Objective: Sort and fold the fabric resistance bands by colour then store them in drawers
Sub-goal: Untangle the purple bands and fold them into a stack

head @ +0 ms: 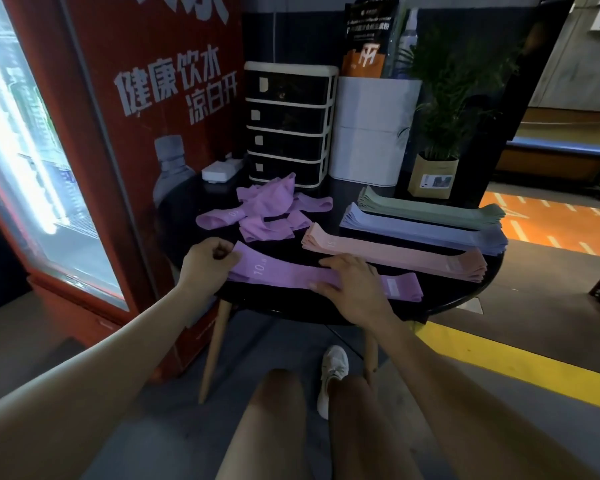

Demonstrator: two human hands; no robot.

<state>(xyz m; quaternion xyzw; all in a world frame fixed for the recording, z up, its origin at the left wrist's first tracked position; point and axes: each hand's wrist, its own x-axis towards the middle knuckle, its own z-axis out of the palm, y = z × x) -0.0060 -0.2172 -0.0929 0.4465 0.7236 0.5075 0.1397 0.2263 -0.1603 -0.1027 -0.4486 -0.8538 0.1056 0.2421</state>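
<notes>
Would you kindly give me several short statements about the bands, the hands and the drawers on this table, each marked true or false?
1. The left hand pinches the left end of the flat purple band. True.
2. The right hand lifts the pink stack. False: it rests flat on the purple band.
3. The green stack lies farther from the person than the blue stack. True.
4. The loose purple pile is already folded. False: it lies crumpled.
5. A drawer of the drawer unit stands pulled out. False: all look closed.
</notes>
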